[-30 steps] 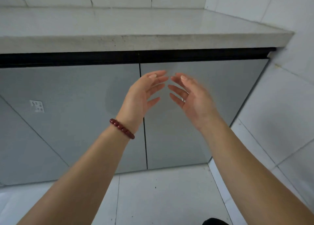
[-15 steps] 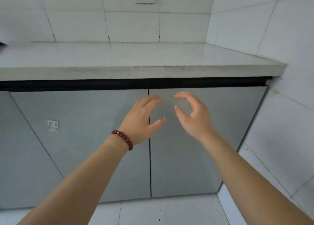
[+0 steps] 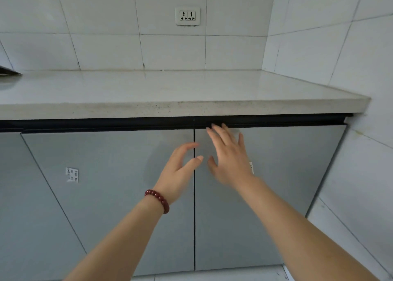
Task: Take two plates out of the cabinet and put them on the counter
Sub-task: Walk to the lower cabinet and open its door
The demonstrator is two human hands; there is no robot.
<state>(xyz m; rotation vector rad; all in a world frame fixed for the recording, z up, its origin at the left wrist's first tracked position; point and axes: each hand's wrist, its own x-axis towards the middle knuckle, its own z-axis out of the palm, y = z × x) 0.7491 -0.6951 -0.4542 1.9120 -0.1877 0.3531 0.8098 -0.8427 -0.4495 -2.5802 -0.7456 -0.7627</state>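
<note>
Two hands up at the closed cabinet (image 3: pixel 265 185), both spread and empty. Right hand (image 3: pixel 230 159) nearer: fingertips (image 3: pixel 214 127) at the right door's top edge, by the dark recess under the counter (image 3: pixel 170 93). Left hand (image 3: pixel 179 172) lower, at the door seam. Plates not visible, presumably inside.

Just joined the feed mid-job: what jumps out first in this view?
Two bare hands reach at the closed grey cabinet doors under the counter: the right hand spreads its fingertips up at the dark groove above the right door, the left hand, with a red bead bracelet, hangs open beside the centre seam. No plates in sight.
</note>
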